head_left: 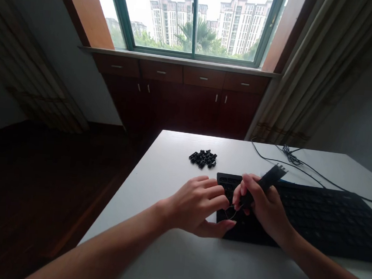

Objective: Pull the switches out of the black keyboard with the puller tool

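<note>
A black keyboard [313,217] lies on the white table [167,260]. My right hand [261,206] is closed round a black keycap puller [269,179], whose thin wire loop [230,211] hangs over the keyboard's left end. My left hand [197,206] rests at the keyboard's left edge, fingers curled and thumb stretched along its front; what it grips, if anything, is hidden. A small pile of several loose black keycaps [203,158] lies on the table beyond my hands.
A black cable [289,160] runs across the table's far right side. The table's left edge drops to a dark wooden floor [36,186]. Brown cabinets [180,95] stand under the window; a curtain [314,73] hangs at right.
</note>
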The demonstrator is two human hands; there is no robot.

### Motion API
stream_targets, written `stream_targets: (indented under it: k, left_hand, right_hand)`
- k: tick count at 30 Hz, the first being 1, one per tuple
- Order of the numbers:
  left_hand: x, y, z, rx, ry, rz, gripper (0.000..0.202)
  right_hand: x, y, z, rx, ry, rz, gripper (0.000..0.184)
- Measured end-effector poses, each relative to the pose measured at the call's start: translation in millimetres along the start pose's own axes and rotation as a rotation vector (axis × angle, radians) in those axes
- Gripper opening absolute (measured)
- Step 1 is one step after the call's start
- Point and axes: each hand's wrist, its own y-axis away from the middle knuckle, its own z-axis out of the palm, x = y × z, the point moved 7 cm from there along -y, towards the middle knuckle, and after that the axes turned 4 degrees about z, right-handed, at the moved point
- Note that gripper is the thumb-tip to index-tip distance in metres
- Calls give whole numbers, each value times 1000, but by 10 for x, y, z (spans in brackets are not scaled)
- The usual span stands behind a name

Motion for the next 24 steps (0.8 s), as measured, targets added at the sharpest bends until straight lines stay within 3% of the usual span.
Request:
stream_targets:
  k: [6,16,24]
  left_hand:
    - [25,27,53,-108,-28,113,35]
    - [58,20,79,-142,-55,154,23]
    - [40,42,110,-144,-6,133,19]
  right_hand:
    - [10,8,32,-15,17,20,44]
    - [-57,43,23,23,98,-26,50]
    - [-103,111,39,-13,262,-169,43]
